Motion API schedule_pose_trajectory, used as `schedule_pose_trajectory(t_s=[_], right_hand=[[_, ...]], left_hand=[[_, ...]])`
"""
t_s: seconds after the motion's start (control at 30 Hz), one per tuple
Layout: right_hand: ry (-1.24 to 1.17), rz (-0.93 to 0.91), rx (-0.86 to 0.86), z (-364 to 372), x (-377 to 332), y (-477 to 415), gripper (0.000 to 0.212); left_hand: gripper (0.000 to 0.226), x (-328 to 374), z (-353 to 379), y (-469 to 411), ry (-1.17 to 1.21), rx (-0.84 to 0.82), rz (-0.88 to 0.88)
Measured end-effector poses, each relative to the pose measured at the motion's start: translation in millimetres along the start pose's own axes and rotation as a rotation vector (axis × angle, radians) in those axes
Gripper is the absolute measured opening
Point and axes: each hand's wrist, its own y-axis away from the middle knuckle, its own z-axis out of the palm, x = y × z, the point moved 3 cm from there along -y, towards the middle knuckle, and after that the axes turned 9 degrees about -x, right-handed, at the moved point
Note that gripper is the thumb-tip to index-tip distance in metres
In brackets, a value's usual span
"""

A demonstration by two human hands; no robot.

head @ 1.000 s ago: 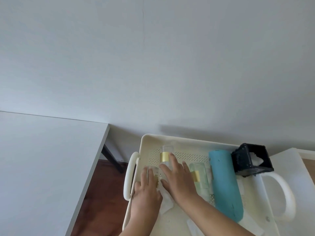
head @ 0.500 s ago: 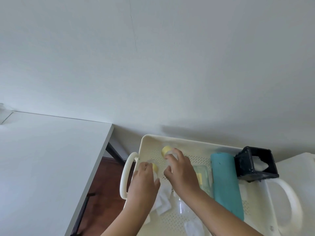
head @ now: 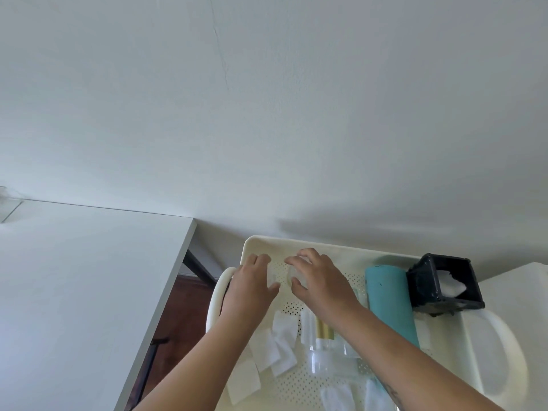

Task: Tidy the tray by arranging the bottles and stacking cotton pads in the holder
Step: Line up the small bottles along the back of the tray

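Observation:
A cream perforated tray (head: 326,243) with loop handles lies in front of me. My left hand (head: 250,292) and my right hand (head: 321,284) are side by side at its far left corner. Each is closed around a small clear bottle: the left bottle (head: 271,279) and the right bottle (head: 292,274), both mostly hidden by fingers. Another clear bottle with a gold band (head: 323,344) lies flat under my right forearm. A teal bottle (head: 388,304) lies to the right. The black holder (head: 427,287) sits at the far right with one white pad (head: 450,287) inside. Several cotton pads (head: 280,341) lie loose.
A white table (head: 89,292) stands to the left, with a gap showing dark wooden floor (head: 175,315) between it and the tray. A plain wall rises just behind the tray. A white surface (head: 519,280) lies to the right, beyond the tray's right handle (head: 510,336).
Both hands moved toward the tray's far left corner, bringing the two small bottles from lying flat to upright. The view tilted down, showing more pads and the lying gold-banded bottle.

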Motion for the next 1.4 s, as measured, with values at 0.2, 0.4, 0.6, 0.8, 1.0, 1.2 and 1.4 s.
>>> schedule_pose_trajectory(t_s=[0.2, 0.4, 0.6, 0.8, 1.0, 1.2, 1.4], right_hand=[[-0.204, -0.008, 0.076, 10.2, 11.9, 9.2, 0.06], [-0.478, 0.11, 0.155, 27.9, 25.9, 20.3, 0.071], [-0.509, 0.116, 0.153, 24.5, 31.0, 9.3, 0.059], [-0.58, 0.117, 0.159, 24.7, 30.5, -6.0, 0.056], [-0.617, 0.096, 0.164, 28.0, 27.6, -17.3, 0.056], [-0.628, 0.089, 0.171, 31.1, 22.7, -19.6, 0.056], [-0.696, 0.153, 0.205, 12.6, 19.5, 17.8, 0.06]], left_hand=[[0.077, -10.8, 11.9, 16.7, 0.257, 0.104, -0.045], [0.069, -12.7, 29.8, 35.0, 0.403, 0.214, -0.08], [0.057, -5.5, 19.9, 17.9, 0.311, 0.203, -0.02], [0.059, 4.7, 2.6, -9.7, 0.066, 0.156, 0.011], [0.069, 8.1, -6.8, -22.9, 0.003, 0.092, -0.016], [0.071, 6.3, -10.5, -19.1, 0.002, 0.061, -0.023], [0.066, 20.4, -25.6, 10.9, 0.017, 0.191, 0.108]])
